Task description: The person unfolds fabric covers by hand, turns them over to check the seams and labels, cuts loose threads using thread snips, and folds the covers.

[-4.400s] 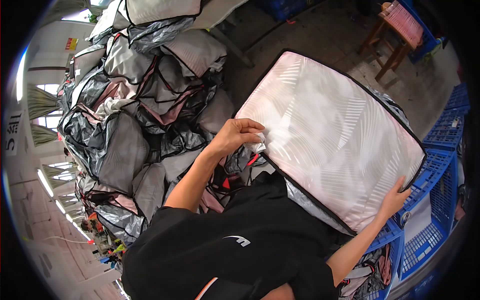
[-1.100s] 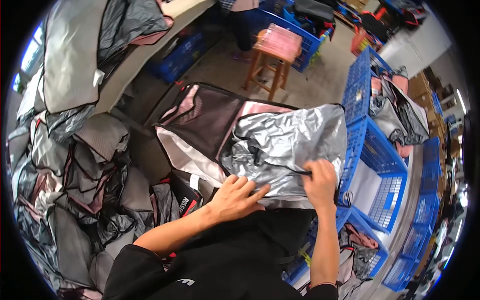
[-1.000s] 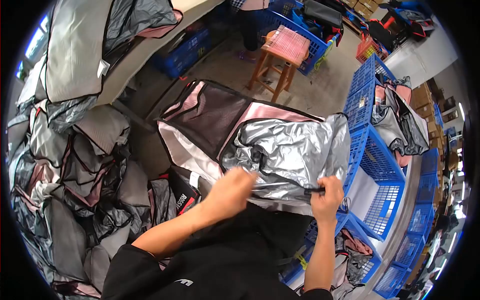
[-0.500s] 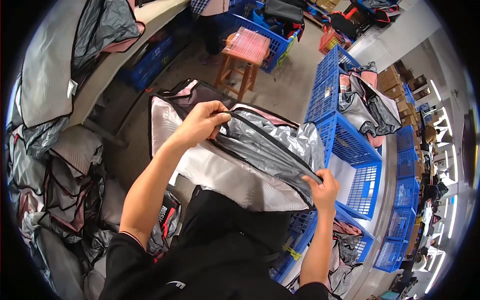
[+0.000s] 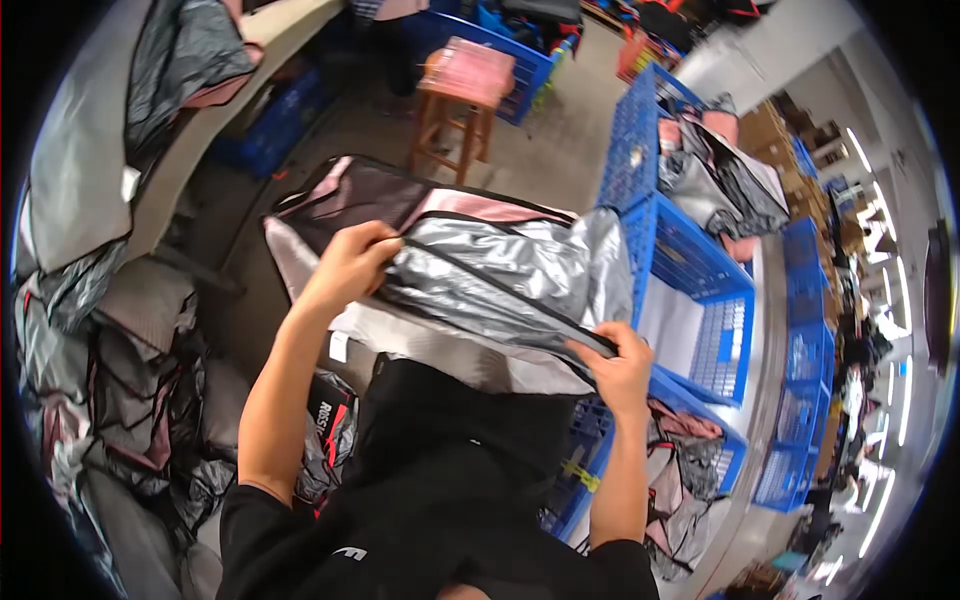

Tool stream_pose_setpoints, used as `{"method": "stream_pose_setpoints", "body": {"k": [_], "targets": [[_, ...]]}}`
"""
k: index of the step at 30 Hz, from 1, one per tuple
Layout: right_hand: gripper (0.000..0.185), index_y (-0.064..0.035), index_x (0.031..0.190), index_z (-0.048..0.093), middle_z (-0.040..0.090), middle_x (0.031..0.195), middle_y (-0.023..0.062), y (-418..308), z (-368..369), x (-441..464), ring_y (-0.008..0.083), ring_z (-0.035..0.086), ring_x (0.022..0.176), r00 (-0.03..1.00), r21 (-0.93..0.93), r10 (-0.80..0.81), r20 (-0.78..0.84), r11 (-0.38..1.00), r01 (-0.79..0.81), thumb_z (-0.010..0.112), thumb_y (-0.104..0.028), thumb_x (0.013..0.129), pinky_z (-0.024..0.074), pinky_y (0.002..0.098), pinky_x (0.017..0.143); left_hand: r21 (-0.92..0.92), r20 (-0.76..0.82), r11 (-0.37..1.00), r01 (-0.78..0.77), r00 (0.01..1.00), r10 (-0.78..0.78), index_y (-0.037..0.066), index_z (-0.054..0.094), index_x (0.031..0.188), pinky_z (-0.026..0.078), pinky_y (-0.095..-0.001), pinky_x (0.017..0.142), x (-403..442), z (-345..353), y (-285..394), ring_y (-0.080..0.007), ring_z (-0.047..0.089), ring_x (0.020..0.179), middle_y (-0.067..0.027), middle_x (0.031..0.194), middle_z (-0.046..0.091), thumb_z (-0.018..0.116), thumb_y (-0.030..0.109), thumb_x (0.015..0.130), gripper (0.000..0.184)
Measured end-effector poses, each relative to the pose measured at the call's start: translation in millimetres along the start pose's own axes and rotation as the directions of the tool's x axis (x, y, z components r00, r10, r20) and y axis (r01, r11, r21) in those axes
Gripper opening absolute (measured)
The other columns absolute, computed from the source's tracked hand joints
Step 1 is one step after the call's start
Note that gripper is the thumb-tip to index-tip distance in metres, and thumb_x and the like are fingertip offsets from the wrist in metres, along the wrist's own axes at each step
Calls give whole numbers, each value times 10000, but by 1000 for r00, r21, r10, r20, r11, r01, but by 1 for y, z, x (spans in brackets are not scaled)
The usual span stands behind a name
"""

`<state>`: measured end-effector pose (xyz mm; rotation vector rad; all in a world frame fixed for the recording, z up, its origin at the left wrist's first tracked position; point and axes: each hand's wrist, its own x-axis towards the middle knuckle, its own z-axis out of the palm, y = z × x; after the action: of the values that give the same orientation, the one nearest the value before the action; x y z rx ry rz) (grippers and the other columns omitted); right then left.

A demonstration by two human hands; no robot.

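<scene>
Stretched across my front is a fabric bag (image 5: 500, 265) with a shiny silver lining, pink and dark mesh-like panels, and black edging. My left hand (image 5: 352, 262) pinches the black edge near the dark panel. At the opposite end, my right hand (image 5: 618, 368) grips the same black edge, thumb lying along it. Between the two hands the edge runs taut and slanting, with the silver lining facing up. A pale outer panel hangs below it, and a small white label (image 5: 339, 346) shows at its lower left.
Similar bag pieces (image 5: 130, 400) are heaped at my left, below a worktable (image 5: 200, 130). Blue crates (image 5: 700, 290) line my right, some with silver and pink pieces (image 5: 715, 170). A wooden stool (image 5: 462, 95) stands ahead, near a person at the top edge.
Both hands have shifted slightly left in view, along with the bag. The silver lining and dark panel now lie more spread out, and less of the pale outer panel shows.
</scene>
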<state>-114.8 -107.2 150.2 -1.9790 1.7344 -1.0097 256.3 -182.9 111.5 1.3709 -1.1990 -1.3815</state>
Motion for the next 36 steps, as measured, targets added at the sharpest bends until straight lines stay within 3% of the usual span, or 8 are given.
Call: {"method": "stream_pose_setpoints", "body": {"k": [3,6,11,21,24,29,31,36], "targets": [[380,-14,883,643,627,801,95,0,4,-12,212,613,690,997,-22,-42,63,999,44,907,-217,700,484,315,615,-1,-41,1000,0,999,0,3,641,942,417,-238,504,-18,-5,-21,-64,517,556,11,678,564,601,86,978,99],[397,-40,883,638,598,800,102,0,9,-39,318,585,750,981,-38,-169,98,984,173,875,-317,725,463,401,664,16,-21,989,-150,988,151,-2,646,1002,507,-252,756,-52,-12,-43,-95,599,796,-14,877,646,577,21,975,77],[355,-64,800,590,567,773,91,2,24,-101,321,548,759,947,-126,-212,243,961,247,874,-247,694,415,426,695,100,44,962,-253,967,249,-22,676,965,520,-302,899,-107,-17,-73,-194,667,1012,-97,1090,706,593,-118,875,156],[332,-70,755,566,546,755,78,-7,25,-135,301,526,749,915,-228,-103,391,952,205,853,-231,706,377,416,714,276,56,882,-383,922,383,-15,701,990,533,-374,910,-137,-7,-81,-288,665,1054,-110,1121,700,597,-154,796,261],[306,-92,737,551,533,741,62,-7,22,-144,289,522,747,849,-242,-132,511,926,290,827,-224,733,368,419,696,359,130,768,-531,843,522,-11,694,930,515,-394,916,-136,-4,-83,-295,637,1072,-98,1067,691,603,-137,723,258],[231,-149,774,588,537,766,33,-9,26,-163,263,533,769,787,-281,-107,607,898,339,776,-281,751,379,413,692,575,207,616,-539,824,528,32,661,809,496,-394,859,-139,7,-59,-292,615,1049,-69,952,663,633,-49,652,179],[223,-154,803,593,543,788,22,-13,28,-167,251,538,791,746,-281,-95,660,889,362,778,-257,736,382,414,698,796,134,436,-420,824,551,50,653,778,501,-402,835,-141,15,-39,-289,616,1050,-46,920,663,654,-31,604,192],[220,-151,810,601,544,783,23,-21,30,-172,243,540,811,743,-283,-67,666,899,335,776,-236,708,384,402,711,756,26,402,-516,638,770,49,633,799,500,-436,841,-113,54,-4,-296,615,974,-64,918,624,681,18,588,218]]}}
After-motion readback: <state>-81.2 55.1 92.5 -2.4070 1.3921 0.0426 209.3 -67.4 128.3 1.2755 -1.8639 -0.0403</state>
